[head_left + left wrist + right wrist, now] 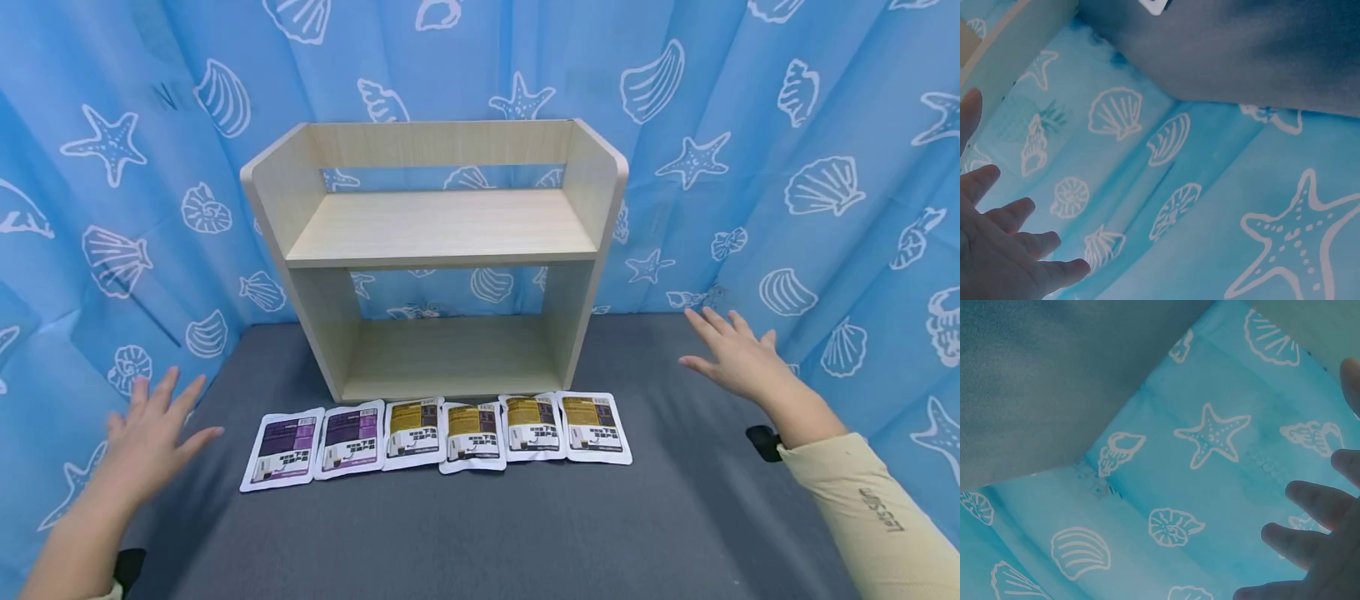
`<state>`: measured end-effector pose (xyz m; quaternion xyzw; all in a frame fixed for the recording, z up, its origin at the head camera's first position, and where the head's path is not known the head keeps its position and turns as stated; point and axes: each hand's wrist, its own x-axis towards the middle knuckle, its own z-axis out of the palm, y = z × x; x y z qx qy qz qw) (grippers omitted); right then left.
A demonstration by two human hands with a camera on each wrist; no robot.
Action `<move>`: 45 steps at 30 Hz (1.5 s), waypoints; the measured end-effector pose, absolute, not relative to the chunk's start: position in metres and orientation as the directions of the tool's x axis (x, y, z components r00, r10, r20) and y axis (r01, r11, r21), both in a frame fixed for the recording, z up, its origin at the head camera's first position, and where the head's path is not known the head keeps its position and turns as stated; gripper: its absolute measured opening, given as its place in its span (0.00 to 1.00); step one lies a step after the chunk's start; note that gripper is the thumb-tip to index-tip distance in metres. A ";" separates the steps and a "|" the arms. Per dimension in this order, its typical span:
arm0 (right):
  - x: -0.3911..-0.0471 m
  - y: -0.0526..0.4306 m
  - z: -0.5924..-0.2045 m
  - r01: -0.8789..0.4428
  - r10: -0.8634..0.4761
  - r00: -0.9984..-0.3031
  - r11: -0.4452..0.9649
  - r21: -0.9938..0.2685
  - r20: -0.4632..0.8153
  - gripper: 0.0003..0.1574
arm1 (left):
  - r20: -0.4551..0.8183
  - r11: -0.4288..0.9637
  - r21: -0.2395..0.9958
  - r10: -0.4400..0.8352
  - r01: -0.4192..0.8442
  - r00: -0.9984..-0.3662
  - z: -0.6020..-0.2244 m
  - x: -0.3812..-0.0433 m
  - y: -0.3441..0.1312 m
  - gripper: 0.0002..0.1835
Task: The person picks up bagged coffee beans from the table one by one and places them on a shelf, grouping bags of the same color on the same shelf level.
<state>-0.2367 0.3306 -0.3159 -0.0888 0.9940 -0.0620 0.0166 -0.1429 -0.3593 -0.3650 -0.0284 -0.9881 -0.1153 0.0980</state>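
Observation:
My left hand [150, 442] hovers at the left of the grey table, fingers spread and holding nothing. On the far right my right hand [738, 354] is likewise raised with spread fingers and nothing in it. Between them, several flat white-edged pouches lie in a row on the table. Two at the left end have purple labels, such as the purple pouch [283, 450]; the others, such as the gold-brown pouch [472, 436], carry gold-brown labels. Nearest my left hand is the leftmost purple pouch. In the left wrist view, the left fingers [1013, 215] stand out against the curtain.
Behind the pouches stands a pale wooden two-tier shelf [442, 225] with raised sides and an open back. The row lies close along its front edge. A blue curtain [720, 108] with white shell and starfish prints surrounds the grey table [480, 533].

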 end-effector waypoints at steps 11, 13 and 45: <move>-0.238 0.318 -0.311 -0.190 -0.171 -0.980 0.962 -0.197 0.105 0.49 | 0.224 0.944 0.318 0.009 0.081 -0.975 -0.377 -0.143 -0.362 0.37; -0.239 0.314 -0.308 -0.200 -0.166 -0.974 0.950 -0.238 0.155 0.48 | 0.215 0.931 0.358 -0.013 0.067 -0.977 -0.380 -0.142 -0.362 0.36; -0.239 0.257 -0.250 -0.348 -0.031 -0.924 0.482 -0.804 0.382 0.47 | -0.325 0.415 0.793 -0.331 -0.446 -0.886 -0.453 -0.150 -0.365 0.42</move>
